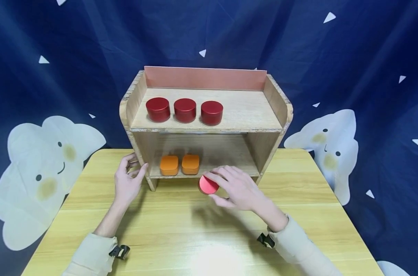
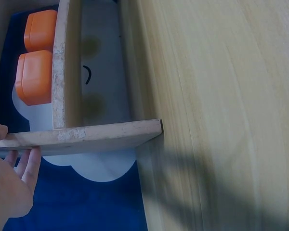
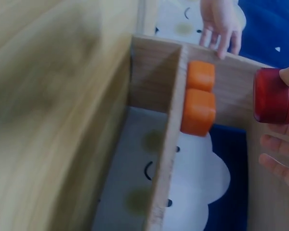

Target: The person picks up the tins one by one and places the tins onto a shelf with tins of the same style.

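Note:
My right hand (image 1: 240,189) holds a round red tin (image 1: 208,185) between thumb and fingers, in front of the lower board of a small wooden shelf (image 1: 250,111). In the right wrist view the same tin (image 3: 271,96) shows its glossy side. Two rounded-square orange tins (image 1: 169,165) sit side by side on the lower board, left of the held tin. At the shelf's left side panel (image 2: 86,134), my left hand (image 1: 129,180) grips the edge, thumb on one face and fingers on the other. Three round dark red tins (image 1: 185,110) stand in a row on the upper board.
The shelf stands toward the back of a light wooden table (image 1: 171,230). A pink back strip (image 1: 205,78) rises behind its upper board. Behind the table hangs a dark blue curtain (image 1: 229,34) with white shapes and smiling clouds (image 1: 50,168).

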Action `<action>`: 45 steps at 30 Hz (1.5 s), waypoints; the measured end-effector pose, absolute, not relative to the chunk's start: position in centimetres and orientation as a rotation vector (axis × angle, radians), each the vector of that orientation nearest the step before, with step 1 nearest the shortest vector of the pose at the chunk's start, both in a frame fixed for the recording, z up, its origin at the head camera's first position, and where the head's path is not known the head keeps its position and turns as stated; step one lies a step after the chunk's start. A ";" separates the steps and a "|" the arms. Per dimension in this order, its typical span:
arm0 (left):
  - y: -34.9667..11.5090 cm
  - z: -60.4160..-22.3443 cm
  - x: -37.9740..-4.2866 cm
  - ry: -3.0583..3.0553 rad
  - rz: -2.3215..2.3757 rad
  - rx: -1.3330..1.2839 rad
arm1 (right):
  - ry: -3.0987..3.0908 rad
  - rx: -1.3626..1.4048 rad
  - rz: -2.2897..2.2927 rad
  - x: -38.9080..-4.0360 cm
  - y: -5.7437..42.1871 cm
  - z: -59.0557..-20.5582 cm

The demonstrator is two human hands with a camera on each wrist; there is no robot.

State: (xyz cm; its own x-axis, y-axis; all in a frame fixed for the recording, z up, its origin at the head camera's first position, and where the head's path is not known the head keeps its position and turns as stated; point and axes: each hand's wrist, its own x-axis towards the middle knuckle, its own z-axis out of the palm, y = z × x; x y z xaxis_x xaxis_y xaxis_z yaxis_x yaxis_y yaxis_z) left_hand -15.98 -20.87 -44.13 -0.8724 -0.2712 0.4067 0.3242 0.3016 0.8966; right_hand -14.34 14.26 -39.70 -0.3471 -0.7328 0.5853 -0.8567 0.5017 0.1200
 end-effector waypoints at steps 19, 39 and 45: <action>-20.8 -44.3 -16.0 -2.098 -1.573 -0.023 | -2.096 1.149 0.320 -15.0 16.2 -35.6; -20.8 -44.1 -15.9 -2.092 -1.574 -0.035 | -1.962 1.085 0.389 -15.9 17.7 -31.1; -20.8 -44.1 -15.9 -2.095 -1.579 -0.036 | -1.941 1.036 0.398 -16.3 18.1 -29.8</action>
State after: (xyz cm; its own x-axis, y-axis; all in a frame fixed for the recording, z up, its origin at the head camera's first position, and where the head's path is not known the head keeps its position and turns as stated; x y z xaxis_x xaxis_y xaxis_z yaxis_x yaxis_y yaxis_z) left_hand -15.92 -20.78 -44.10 -0.8682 -0.2777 0.4112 0.3188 0.3228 0.8911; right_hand -16.31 18.15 -29.83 -0.2695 -0.5107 0.8165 -0.7906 0.6015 0.1152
